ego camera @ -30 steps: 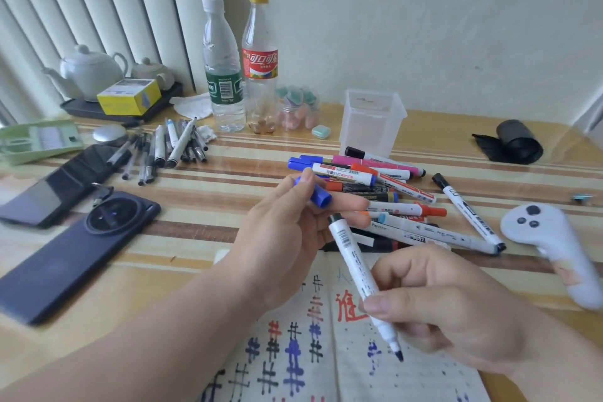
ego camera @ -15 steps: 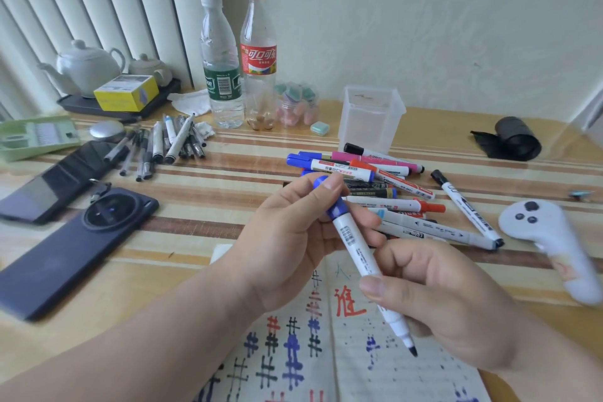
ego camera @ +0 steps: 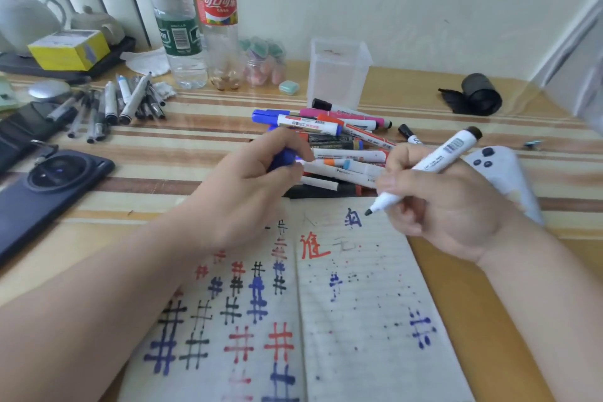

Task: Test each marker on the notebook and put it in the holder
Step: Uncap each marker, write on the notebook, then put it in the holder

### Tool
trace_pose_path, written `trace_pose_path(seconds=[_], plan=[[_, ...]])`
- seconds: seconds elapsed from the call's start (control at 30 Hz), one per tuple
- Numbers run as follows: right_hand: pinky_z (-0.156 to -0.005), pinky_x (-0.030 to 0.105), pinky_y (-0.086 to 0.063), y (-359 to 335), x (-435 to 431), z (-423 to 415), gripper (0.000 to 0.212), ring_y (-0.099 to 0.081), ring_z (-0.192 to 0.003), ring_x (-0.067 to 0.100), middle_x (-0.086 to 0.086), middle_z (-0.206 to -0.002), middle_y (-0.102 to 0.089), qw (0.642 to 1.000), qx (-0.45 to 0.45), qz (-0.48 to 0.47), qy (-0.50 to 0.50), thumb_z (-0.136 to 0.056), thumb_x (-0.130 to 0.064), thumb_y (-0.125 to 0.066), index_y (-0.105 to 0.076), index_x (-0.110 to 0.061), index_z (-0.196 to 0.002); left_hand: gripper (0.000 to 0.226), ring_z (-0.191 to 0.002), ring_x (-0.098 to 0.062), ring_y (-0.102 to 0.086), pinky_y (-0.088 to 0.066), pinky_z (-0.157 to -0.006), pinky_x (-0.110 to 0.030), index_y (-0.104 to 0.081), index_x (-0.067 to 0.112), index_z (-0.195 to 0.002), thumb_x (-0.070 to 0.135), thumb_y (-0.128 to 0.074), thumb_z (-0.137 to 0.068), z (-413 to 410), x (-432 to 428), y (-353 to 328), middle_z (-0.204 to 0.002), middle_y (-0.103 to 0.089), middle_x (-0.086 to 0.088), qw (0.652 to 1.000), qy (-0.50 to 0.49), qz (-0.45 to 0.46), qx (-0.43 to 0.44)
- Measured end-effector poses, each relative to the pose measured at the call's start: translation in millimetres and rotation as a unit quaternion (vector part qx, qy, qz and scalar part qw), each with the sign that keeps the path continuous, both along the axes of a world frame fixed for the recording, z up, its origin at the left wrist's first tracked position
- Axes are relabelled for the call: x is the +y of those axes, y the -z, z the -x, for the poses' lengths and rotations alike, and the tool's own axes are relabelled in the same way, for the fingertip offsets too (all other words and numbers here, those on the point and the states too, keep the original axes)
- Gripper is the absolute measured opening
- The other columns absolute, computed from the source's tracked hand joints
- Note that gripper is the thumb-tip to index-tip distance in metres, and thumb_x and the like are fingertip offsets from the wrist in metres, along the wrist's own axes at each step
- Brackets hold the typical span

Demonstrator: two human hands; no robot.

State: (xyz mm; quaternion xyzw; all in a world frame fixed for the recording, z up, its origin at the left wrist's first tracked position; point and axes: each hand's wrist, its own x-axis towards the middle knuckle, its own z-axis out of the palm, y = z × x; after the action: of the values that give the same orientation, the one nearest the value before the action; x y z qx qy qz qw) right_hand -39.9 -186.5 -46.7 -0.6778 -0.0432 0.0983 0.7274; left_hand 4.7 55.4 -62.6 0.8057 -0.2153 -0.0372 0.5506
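Gripping an uncapped white marker [ego camera: 434,163] just above the scribbled paper notebook [ego camera: 359,320], the right hand [ego camera: 450,206] readies a test while the left hand [ego camera: 248,192] pinches a blue plastic cap [ego camera: 284,158]; the clear plastic holder [ego camera: 339,75] looks empty, with the coloured marker pile [ego camera: 339,137] apparently waiting.

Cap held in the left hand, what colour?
Blue cap, pinched in the left hand; head view.

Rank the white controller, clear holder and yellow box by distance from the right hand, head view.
1. white controller, just right of the right hand.
2. clear holder, ahead, back centre.
3. yellow box, far back left.
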Motion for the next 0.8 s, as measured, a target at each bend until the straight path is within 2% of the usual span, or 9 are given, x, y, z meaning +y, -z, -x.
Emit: trace_pose_path(seconds=[0.1,0.2,0.3,0.37,0.47,0.53,0.57,0.67,0.8], plan=[[-0.042,0.025,-0.038,3.4,-0.9,-1.2,0.012,-0.049,-0.049,0.02,0.013,-0.064,-0.059,0.999,-0.002,0.041,0.021,-0.077,-0.016,-0.072,-0.062,-0.011,-0.076,0.019,-0.055,-0.004,-0.042,-0.033,-0.056,-0.021,-0.065,0.028,-0.095,0.031,-0.048,-0.104,5.3,5.6,-8.5,-0.059,-0.048,0.018,0.994,0.015,-0.104,-0.03],[-0.044,0.028,-0.046,7.2,1.1,1.2,0.007,-0.057,-0.055,0.023,0.014,-0.068,-0.063,0.997,-0.006,0.082,-0.006,-0.081,-0.019,-0.072,-0.07,-0.012,-0.081,0.027,-0.054,-0.005,-0.043,-0.033,-0.052,-0.019,-0.066,0.026,-0.088,0.027,-0.044,-0.103,6.6,16.3,-24.1,-0.059,-0.05,0.013,0.991,-0.026,-0.109,-0.075],[-0.049,0.031,-0.051,7.8,2.9,2.8,0.01,-0.062,-0.061,0.024,0.017,-0.073,-0.065,0.994,-0.016,0.106,-0.019,-0.08,-0.014,-0.082,-0.073,-0.013,-0.084,0.024,-0.053,-0.004,-0.048,-0.036,-0.049,-0.015,-0.065,0.026,-0.085,0.018,-0.045,-0.095,13.3,20.1,-32.9,-0.06,-0.056,0.012,0.981,-0.038,-0.154,-0.114],[-0.05,0.031,-0.052,7.4,3.5,3.6,0.015,-0.064,-0.063,0.025,0.017,-0.075,-0.067,0.993,-0.017,0.114,-0.01,-0.073,-0.015,-0.082,-0.074,-0.013,-0.086,0.021,-0.057,-0.001,-0.052,-0.041,-0.055,-0.013,-0.064,0.03,-0.089,0.018,-0.047,-0.091,23.3,15.6,-32.8,-0.067,-0.06,0.015,0.968,0.032,-0.227,-0.107],[-0.047,0.027,-0.047,7.5,2.3,2.9,0.011,-0.059,-0.056,0.02,0.011,-0.066,-0.065,0.988,-0.012,0.154,-0.003,-0.079,-0.01,-0.081,-0.073,-0.012,-0.086,0.029,-0.064,-0.003,-0.054,-0.047,-0.063,-0.021,-0.057,0.049,-0.111,0.028,-0.046,-0.094,31.5,6.4,-25.1,-0.082,-0.06,0.009,0.913,0.168,-0.369,-0.041],[-0.044,0.023,-0.039,7.3,0.8,1.8,0.006,-0.051,-0.052,0.016,0.007,-0.06,-0.057,0.984,-0.001,0.176,-0.006,-0.082,-0.011,-0.079,-0.073,-0.012,-0.084,0.03,-0.068,-0.002,-0.057,-0.046,-0.061,-0.024,-0.046,0.058,-0.122,0.044,-0.05,-0.096,30.2,5.4,-25.2,-0.087,-0.059,0.013,0.897,0.173,-0.407,-0.001],[-0.043,0.023,-0.036,7.3,-0.1,1.2,0.003,-0.049,-0.052,0.016,0.006,-0.06,-0.054,0.984,0.004,0.176,-0.003,-0.082,-0.013,-0.076,-0.073,-0.013,-0.083,0.036,-0.071,-0.002,-0.057,-0.043,-0.061,-0.022,-0.041,0.06,-0.125,0.057,-0.055,-0.092,28.4,5.9,-26.1,-0.087,-0.058,0.013,0.895,0.159,-0.417,0.002],[-0.043,0.024,-0.038,6.8,-0.9,1.7,0.004,-0.05,-0.054,0.02,0.009,-0.062,-0.057,0.99,0.014,0.137,0.009,-0.087,-0.012,-0.072,-0.073,-0.01,-0.085,0.081,-0.076,-0.001,-0.053,-0.04,-0.067,-0.024,-0.031,0.062,-0.133,0.09,-0.06,-0.063,27.6,5.3,-26.8,-0.085,-0.055,0.015,0.873,0.123,-0.471,-0.021],[-0.048,0.031,-0.051,0.4,1.9,4.5,0.018,-0.054,-0.056,0.023,0.014,-0.066,-0.061,0.994,0.039,0.106,-0.001,-0.078,-0.018,-0.065,-0.075,-0.005,-0.084,0.1,-0.091,-0.006,-0.05,-0.044,-0.078,-0.03,-0.031,0.06,-0.135,0.101,-0.055,-0.047,35.4,-6.4,-23.3,-0.099,-0.053,0.025,0.858,0.102,-0.501,-0.055]])
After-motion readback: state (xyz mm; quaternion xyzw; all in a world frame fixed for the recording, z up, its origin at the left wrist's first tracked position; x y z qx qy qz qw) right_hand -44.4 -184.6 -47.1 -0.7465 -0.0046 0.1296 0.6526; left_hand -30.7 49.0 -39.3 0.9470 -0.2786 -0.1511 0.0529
